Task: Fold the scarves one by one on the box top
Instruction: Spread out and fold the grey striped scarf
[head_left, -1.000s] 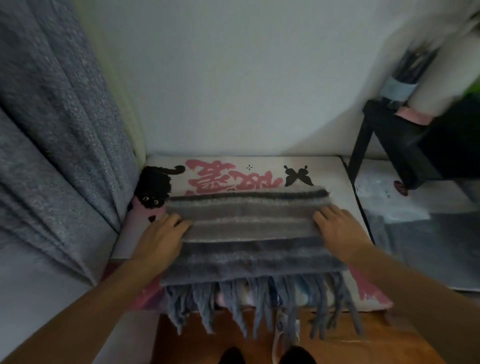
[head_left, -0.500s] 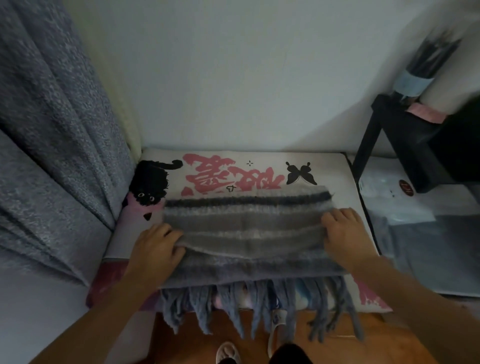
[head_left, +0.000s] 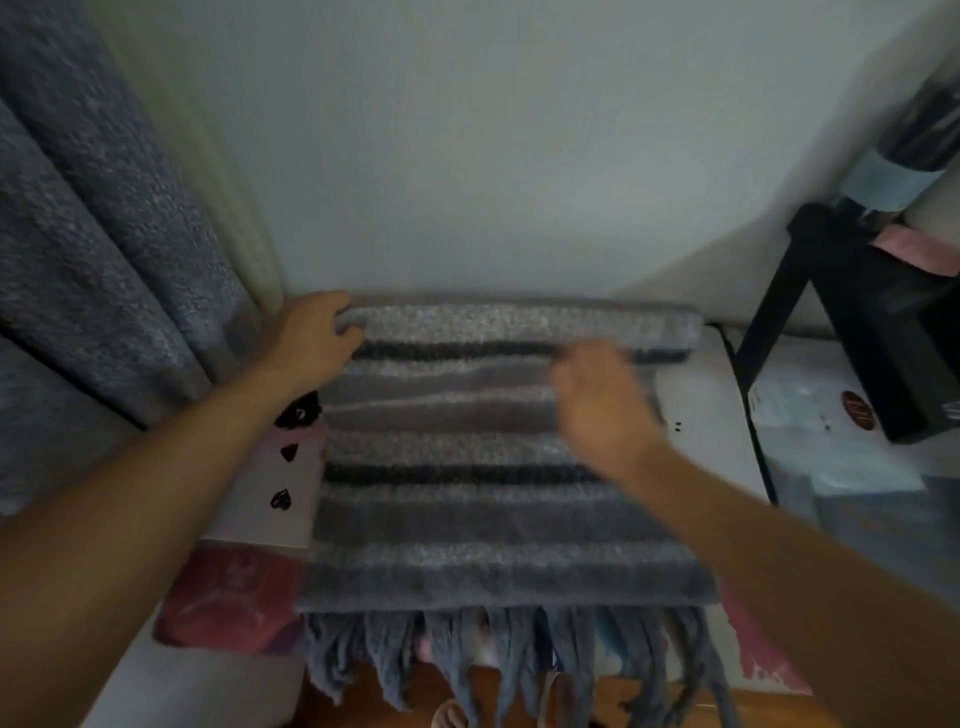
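Mostly the striped scarf (head_left: 493, 462) filled the box top (head_left: 696, 410), a fuzzy knit in bands of pale grey, mid grey and near-black, spread flat from the wall side to the near edge. Its thick twisted fringe (head_left: 519, 670) hung over the box's near edge. The box top showed white on both sides of the scarf, printed with small black hearts and part of a black cat on the left, pink patches toward the near corners. At the scarf's far left corner the left hand (head_left: 317, 338) reached forward, arm extended, fingers curled round the rolled far edge and gripping it. The right hand (head_left: 602, 400), blurred, hung above the scarf's right half with fingers bent downward; I cannot tell whether it held any cloth. Left of the scarf hung a coarse grey curtain (head_left: 104, 260).
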